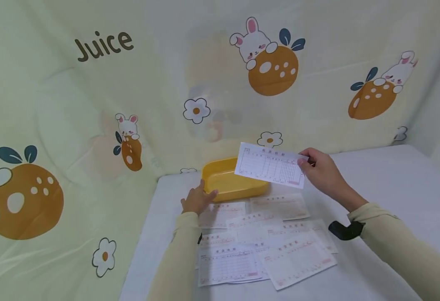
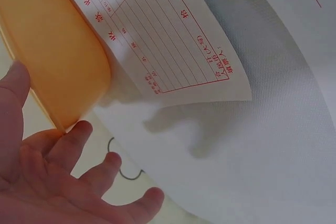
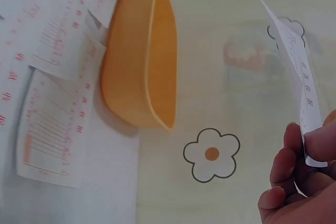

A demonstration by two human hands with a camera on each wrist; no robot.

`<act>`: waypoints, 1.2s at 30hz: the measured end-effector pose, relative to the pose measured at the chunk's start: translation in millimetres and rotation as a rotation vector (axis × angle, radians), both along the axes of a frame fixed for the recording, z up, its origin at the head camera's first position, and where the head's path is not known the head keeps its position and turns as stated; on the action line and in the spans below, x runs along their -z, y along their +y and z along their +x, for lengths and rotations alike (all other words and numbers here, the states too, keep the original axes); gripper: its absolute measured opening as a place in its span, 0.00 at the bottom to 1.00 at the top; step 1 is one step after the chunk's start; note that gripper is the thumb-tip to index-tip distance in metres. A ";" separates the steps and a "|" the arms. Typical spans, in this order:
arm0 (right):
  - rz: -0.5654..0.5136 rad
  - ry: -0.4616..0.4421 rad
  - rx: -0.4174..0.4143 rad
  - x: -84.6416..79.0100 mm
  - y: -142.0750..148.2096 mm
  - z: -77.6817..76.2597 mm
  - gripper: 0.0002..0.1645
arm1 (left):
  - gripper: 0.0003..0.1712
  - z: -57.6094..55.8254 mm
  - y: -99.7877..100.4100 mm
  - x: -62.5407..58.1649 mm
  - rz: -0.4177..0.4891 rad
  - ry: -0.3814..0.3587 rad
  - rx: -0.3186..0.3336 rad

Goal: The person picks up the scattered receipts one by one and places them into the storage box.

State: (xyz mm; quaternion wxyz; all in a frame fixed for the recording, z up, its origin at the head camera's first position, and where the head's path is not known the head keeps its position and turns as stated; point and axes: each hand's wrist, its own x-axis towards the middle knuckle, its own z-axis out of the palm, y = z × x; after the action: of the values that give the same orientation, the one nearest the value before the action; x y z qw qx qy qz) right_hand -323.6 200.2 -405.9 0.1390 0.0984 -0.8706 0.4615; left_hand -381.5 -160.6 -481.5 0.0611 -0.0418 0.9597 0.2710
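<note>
My right hand [image 1: 321, 169] pinches a white printed receipt slip [image 1: 268, 164] by its right end. Thumb and fingers press the slip [image 3: 299, 72] between them in the right wrist view, and it hangs above table height. The slip overlaps the right part of a yellow plastic tray [image 1: 235, 195] in the head view. At the tray's left end, my left hand [image 1: 199, 198] grips the rim between thumb and fingers; its other fingers spread outward in the left wrist view. The part of the tray [image 3: 128, 61] that shows inside is bare.
Several more receipt slips [image 1: 296, 259] lie overlapping on the white tabletop [image 1: 377, 184] in front of the tray. Behind the table hangs a pale curtain [image 1: 159, 75] printed with rabbits, oranges and flowers. A black band [image 1: 345, 230] sits at the right wrist.
</note>
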 end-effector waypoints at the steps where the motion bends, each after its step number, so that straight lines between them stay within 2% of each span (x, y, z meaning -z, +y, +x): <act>1: 0.001 -0.006 0.004 -2.1 -0.6 -6.0 0.16 | 0.47 -0.4 0.1 0.2 0.001 -0.003 -0.004; 8: -0.015 -0.082 0.005 -9.2 -9.1 -43.7 0.20 | 0.47 0.1 -0.6 -0.7 0.023 -0.008 -0.019; 18: -0.037 -0.173 -0.026 -6.6 -33.6 -90.1 0.22 | 0.47 -3.4 -3.1 1.7 0.018 -0.003 -0.019; 23: -0.051 -0.214 -0.036 1.4 -52.1 -105.2 0.22 | 0.47 -5.2 -2.2 1.8 -0.002 0.006 -0.014; 27: -0.021 -0.231 -0.030 12.3 -69.1 -114.3 0.21 | 0.47 -4.9 -1.8 -0.5 -0.028 0.002 -0.020; 31: 0.061 -0.192 -0.034 21.4 -84.0 -120.7 0.18 | 0.47 -5.7 -1.1 -1.0 -0.048 0.004 -0.007; 36: 0.089 -0.122 -0.044 29.9 -102.1 -128.6 0.15 | 0.46 -6.1 -3.9 0.1 -0.057 0.014 0.007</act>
State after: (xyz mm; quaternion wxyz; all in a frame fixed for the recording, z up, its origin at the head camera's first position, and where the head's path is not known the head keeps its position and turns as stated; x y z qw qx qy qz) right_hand -452.2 98.1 -435.8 0.0713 0.0952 -0.8948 0.4304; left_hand -387.6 -164.4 -481.5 0.0539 -0.0384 0.9676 0.2437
